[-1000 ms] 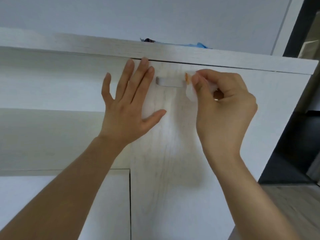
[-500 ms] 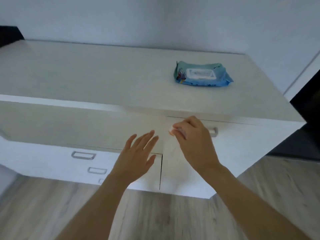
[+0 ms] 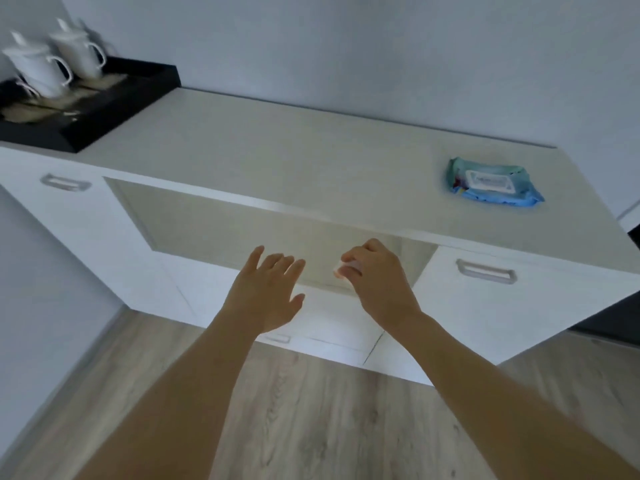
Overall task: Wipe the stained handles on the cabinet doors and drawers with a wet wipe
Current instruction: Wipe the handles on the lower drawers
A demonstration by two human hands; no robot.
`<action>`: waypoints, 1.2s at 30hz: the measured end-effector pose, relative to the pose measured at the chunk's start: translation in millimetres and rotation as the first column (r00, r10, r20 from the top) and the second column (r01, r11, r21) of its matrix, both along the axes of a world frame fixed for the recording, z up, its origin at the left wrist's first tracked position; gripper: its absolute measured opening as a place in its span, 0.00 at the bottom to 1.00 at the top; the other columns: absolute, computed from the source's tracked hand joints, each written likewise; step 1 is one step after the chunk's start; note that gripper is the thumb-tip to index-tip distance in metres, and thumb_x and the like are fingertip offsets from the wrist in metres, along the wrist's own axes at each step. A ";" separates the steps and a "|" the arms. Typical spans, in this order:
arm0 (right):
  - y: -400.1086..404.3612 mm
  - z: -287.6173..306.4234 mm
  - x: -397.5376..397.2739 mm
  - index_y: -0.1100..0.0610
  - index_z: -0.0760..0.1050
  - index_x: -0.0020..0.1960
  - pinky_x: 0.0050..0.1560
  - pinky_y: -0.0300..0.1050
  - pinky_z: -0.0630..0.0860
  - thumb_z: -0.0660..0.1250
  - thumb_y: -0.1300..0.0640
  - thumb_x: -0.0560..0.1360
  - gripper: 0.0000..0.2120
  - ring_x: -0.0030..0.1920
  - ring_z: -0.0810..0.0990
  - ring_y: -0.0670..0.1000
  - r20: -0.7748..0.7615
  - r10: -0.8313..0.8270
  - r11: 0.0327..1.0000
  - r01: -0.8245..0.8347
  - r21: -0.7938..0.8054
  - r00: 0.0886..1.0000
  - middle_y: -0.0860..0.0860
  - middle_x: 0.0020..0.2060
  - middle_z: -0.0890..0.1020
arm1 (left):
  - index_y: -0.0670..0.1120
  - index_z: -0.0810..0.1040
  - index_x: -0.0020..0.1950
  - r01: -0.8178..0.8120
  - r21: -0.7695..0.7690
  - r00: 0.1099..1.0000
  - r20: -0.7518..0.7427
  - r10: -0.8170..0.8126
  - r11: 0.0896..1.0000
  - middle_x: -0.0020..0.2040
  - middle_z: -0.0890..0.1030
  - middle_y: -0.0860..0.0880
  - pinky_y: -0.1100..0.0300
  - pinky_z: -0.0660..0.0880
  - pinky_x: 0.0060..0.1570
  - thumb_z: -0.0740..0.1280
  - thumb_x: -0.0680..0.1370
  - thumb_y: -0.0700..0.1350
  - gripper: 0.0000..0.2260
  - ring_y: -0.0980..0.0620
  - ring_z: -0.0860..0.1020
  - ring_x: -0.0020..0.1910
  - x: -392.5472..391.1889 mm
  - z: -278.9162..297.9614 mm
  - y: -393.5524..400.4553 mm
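A white cabinet (image 3: 311,157) fills the view from above. My right hand (image 3: 377,275) is closed on a small folded wet wipe (image 3: 346,270), in front of the open middle niche (image 3: 221,233). My left hand (image 3: 266,292) is beside it, empty, with fingers spread. A grey metal handle (image 3: 486,271) is on the right door, to the right of my right hand and apart from it. Another handle (image 3: 65,183) is on the left front. A small drawer handle (image 3: 277,338) shows just below my left wrist.
A blue pack of wet wipes (image 3: 493,183) lies on the cabinet top at the right. A black tray (image 3: 114,109) with white lidded cups (image 3: 38,71) stands at the top's left end. Wooden floor (image 3: 311,410) lies below, and a dark opening is at the far right.
The view rose from close against the right door to high above the cabinet. My right hand left the right handle and moved left with the wipe; my left hand came off the door.
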State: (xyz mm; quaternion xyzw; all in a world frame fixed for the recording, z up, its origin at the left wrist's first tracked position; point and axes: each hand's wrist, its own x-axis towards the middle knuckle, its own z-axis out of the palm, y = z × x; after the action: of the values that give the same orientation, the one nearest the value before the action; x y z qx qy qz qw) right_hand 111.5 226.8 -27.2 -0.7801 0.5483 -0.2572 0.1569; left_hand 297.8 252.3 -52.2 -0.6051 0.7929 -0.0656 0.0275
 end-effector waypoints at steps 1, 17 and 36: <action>3.6 -4.8 18.9 0.61 0.80 0.50 0.47 0.37 0.72 0.67 0.60 0.76 0.06 0.45 0.76 0.51 0.001 -0.008 1.000 0.008 0.009 1.000 0.54 0.46 0.76 | 0.48 0.54 0.78 -0.005 0.025 0.999 0.032 0.005 1.000 0.76 0.61 0.50 0.48 0.43 0.75 0.52 0.81 0.57 0.27 0.51 0.57 0.75 21.3 1.5 7.8; 0.2 -41.8 169.3 0.58 0.80 0.48 0.44 0.33 0.67 0.68 0.58 0.75 0.05 0.44 0.74 0.48 -0.022 -0.218 0.960 0.219 0.174 0.976 0.53 0.48 0.79 | 0.48 0.48 0.78 0.163 0.157 0.965 0.179 -0.191 0.974 0.76 0.59 0.50 0.48 0.39 0.74 0.51 0.82 0.56 0.28 0.51 0.55 0.75 193.5 -6.9 -6.2; -94.8 -260.1 200.8 0.58 0.81 0.49 0.39 0.22 0.63 0.67 0.59 0.75 0.05 0.38 0.71 0.40 0.246 -0.594 0.804 0.570 0.167 0.766 0.52 0.48 0.78 | 0.39 0.66 0.73 0.316 -0.209 0.947 0.005 -0.322 0.925 0.71 0.70 0.41 0.43 0.56 0.70 0.76 0.65 0.53 0.41 0.43 0.70 0.69 208.8 -267.0 -139.8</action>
State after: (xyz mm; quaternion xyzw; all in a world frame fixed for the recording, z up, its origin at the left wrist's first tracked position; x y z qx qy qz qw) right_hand 312.2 132.0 -287.3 -0.5185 0.7446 -0.3804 0.1790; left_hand 506.6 112.5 -319.2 -0.4686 0.8699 -0.1424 -0.0585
